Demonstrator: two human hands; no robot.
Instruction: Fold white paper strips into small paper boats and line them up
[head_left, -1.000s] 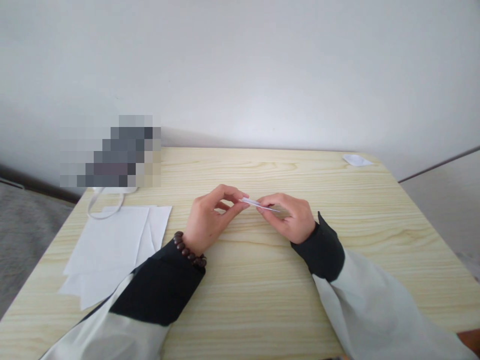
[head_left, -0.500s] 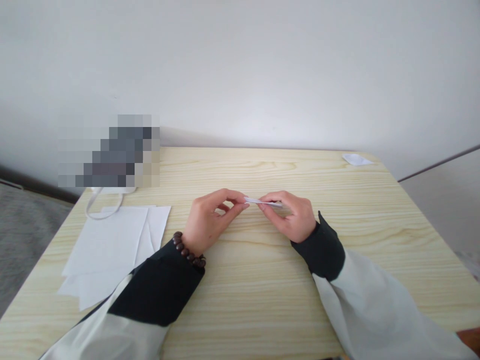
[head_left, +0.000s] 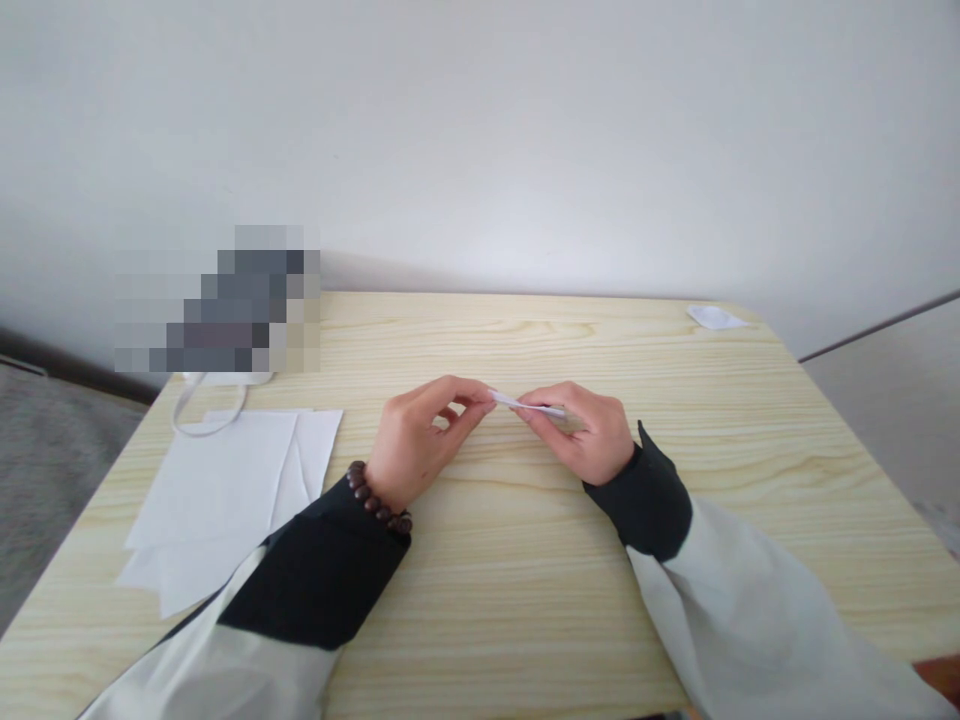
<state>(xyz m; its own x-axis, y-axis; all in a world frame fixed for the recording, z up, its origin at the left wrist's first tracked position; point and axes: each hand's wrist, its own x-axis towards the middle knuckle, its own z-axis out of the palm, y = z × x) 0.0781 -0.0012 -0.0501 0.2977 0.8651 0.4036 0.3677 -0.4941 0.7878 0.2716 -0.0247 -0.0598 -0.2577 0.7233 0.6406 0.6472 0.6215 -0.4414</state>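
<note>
A small white folded paper [head_left: 508,399] is held edge-on between my two hands over the middle of the table. My left hand [head_left: 424,435], with a dark bead bracelet at the wrist, pinches its left end between thumb and fingertips. From the other side, my right hand [head_left: 581,428] grips the paper nearer its right end, and a bit of it shows past the fingers. Seen almost from the edge, the paper's folded shape is mostly hidden.
Several loose white sheets [head_left: 214,490] overlap on the table's left side. Behind them a blurred-out object [head_left: 240,310] rests on a white base with a white loop [head_left: 184,415]. A folded white paper piece [head_left: 715,318] lies at the back right corner of the wooden table [head_left: 487,620], near the wall.
The left end of the folded paper has tipped slightly upward with my left fingertips. Both hands keep their grip and have hardly shifted.
</note>
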